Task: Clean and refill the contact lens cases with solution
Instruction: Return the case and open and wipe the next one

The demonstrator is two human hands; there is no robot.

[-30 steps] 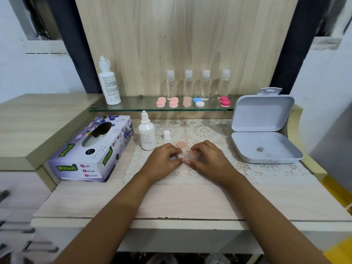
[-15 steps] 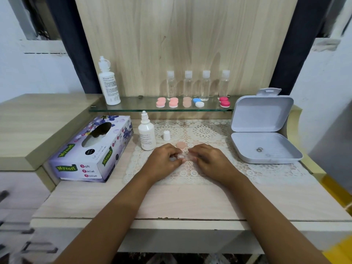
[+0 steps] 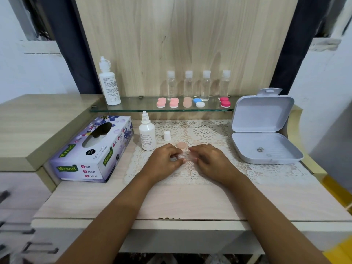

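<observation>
My left hand [image 3: 164, 160] and my right hand [image 3: 208, 160] meet on the lace mat [image 3: 205, 133], fingers curled round a small clear contact lens case [image 3: 185, 156] between them. The case is mostly hidden by the fingertips. A loose peach cap [image 3: 181, 145] lies just behind the hands. The small solution bottle [image 3: 147, 137] stands uncapped to the left of my left hand, and its white cap [image 3: 167, 135] stands beside it.
A glass shelf [image 3: 133, 109] behind holds a tall white bottle [image 3: 109, 82], several clear bottles [image 3: 197, 84] and several coloured lens cases [image 3: 192, 102]. A tissue box [image 3: 91, 149] sits at the left. An open grey box [image 3: 264, 130] sits at the right.
My right hand has shifted slightly right and its fingers have loosened off the case; my left hand stays in place on it.
</observation>
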